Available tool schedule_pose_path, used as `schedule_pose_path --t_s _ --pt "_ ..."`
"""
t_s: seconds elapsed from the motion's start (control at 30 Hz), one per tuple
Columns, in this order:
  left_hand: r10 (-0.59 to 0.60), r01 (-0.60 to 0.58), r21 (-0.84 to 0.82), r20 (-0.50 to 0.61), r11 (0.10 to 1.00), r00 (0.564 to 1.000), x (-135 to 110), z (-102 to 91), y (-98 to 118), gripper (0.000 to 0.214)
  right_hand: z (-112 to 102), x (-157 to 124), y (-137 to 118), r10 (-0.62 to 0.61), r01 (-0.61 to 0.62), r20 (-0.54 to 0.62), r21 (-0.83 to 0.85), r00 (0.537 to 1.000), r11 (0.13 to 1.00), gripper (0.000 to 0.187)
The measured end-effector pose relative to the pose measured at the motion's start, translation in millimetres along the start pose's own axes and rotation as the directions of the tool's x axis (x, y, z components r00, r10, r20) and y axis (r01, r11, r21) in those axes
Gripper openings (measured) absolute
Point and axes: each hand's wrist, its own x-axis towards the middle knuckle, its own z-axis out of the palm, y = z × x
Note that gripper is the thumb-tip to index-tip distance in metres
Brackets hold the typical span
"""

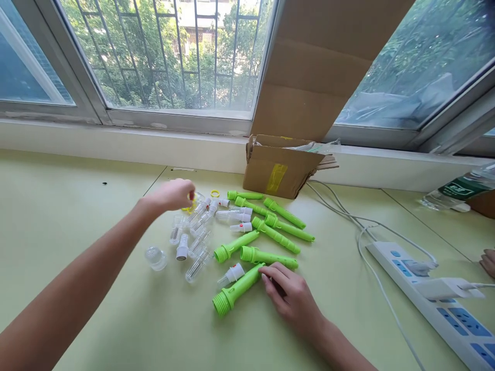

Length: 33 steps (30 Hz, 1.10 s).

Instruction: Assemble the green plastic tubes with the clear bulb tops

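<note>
My left hand is closed over the far left of a cluster of clear plastic parts; anything between its fingertips is hidden. Yellow rings lie just under it, and another yellow ring is to its right. With its fingers, my right hand holds the narrow end of a green threaded plastic tube, whose wide end points toward me. Beside that tube lies a white-and-clear nozzle-like piece with a red mark. Several more green tubes lie beyond. A clear ribbed cap sits apart at left.
An open cardboard box stands against the window ledge. To the right are a white power strip with plugs and cables, and a clear bottle on its side. Another person's hand shows at the right edge.
</note>
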Motion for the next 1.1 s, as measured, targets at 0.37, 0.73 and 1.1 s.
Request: schedule_pose_path --t_s 0.37,0.73,1.1 --pt "-0.130 0.136 -0.167 0.044 0.977 0.990 20 24.4 -48 0.029 0 -1 1 0.006 -0.006 0.012 0.004 1.000 1.000 0.019" --pt "0.053 -0.047 0.083 -0.063 0.995 0.997 83 33.1 30 0.027 -1 -1 -1 -0.002 0.002 0.001 0.000 1.000 1.000 0.020" --pt "-0.090 0.088 0.021 0.151 0.996 0.984 96 34.4 34 0.028 -1 1 -1 -0.002 0.002 0.016 0.013 1.000 1.000 0.018"
